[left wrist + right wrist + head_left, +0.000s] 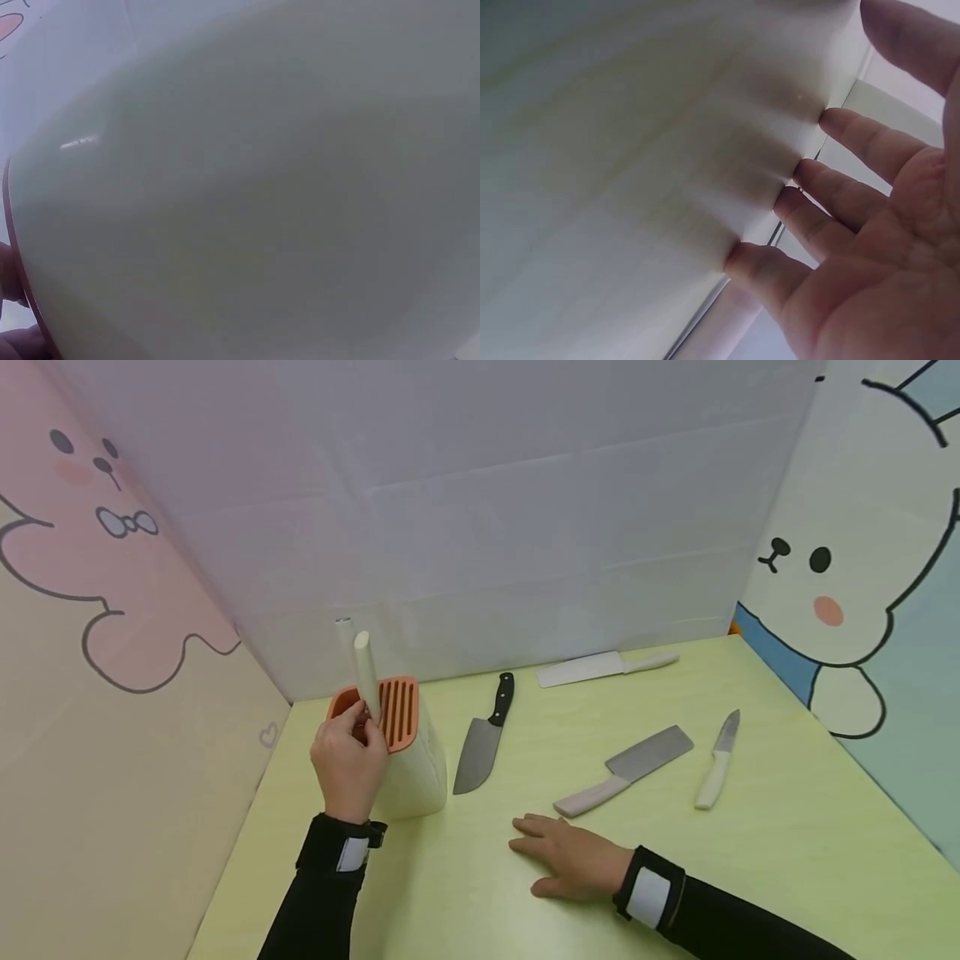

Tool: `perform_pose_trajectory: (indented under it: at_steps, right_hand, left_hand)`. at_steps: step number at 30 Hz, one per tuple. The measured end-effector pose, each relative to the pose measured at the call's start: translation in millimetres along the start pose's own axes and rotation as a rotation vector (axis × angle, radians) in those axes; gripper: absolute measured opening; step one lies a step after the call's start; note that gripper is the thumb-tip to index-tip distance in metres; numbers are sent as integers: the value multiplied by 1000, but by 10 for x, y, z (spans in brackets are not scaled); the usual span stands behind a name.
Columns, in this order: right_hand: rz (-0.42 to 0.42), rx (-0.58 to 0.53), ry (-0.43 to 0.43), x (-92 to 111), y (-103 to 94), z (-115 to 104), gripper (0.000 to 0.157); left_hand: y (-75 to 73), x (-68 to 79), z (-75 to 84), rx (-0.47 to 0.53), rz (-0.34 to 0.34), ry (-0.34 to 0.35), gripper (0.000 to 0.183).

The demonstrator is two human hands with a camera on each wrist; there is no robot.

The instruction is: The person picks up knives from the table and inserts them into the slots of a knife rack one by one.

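At the left of the table, my left hand [350, 768] is at the top of a cream knife block [412, 777] with an orange slotted top [399, 710]. Its thumb and fingers pinch the lower end of a pale handle [366, 664] that stands up from the block; whatever is below the handle is hidden inside. Just behind it rises a second white handle [344, 631]. The left wrist view is mostly filled by the block's smooth wall [247, 195]. My right hand [573, 860] has its fingers spread, fingertips touching the table [615, 180], and holds nothing.
Right of the block lies a black-handled knife [480, 752]. A cleaver [626, 770] lies beyond my right hand, with a small white-handled knife [717, 764] to its right. Near the back wall [480, 527] lies another white-handled knife [600, 668].
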State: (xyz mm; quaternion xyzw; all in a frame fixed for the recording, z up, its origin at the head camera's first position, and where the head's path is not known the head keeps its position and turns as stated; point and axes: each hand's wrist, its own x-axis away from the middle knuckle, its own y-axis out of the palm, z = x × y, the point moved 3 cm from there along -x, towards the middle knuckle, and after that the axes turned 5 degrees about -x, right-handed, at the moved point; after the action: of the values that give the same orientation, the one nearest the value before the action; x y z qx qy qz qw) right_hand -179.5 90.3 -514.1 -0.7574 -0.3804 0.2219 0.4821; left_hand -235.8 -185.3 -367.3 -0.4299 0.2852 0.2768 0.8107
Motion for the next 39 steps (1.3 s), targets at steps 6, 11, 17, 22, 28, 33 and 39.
perform_pose_trajectory:
  at_steps: [6,11,17,22,28,33,39]
  right_hand:
    - [-12,-14,9,-26,-28,-19,59]
    - [-7,-17,18,-36,-27,4,59]
    - [3,-75,35,35,-53,83,53]
    - [55,-148,83,219,-234,202,49]
    - [228,-159,161,578,-543,469,48]
    - [424,-53,210,899,-757,780,47]
    - [560,22,327,1210,-953,1202,51]
  left_hand:
    - [-80,36,-108,77,67,64,25]
    - [-55,113,-235,-21,53,209,38]
    - [84,266,-341,-75,15,394,55]
    - [123,372,-339,-107,34,476,55]
    - [136,484,-342,-104,55,508,53]
    - [145,546,-365,-102,68,523,54]
    - [141,588,-380,-115,137,583,52]
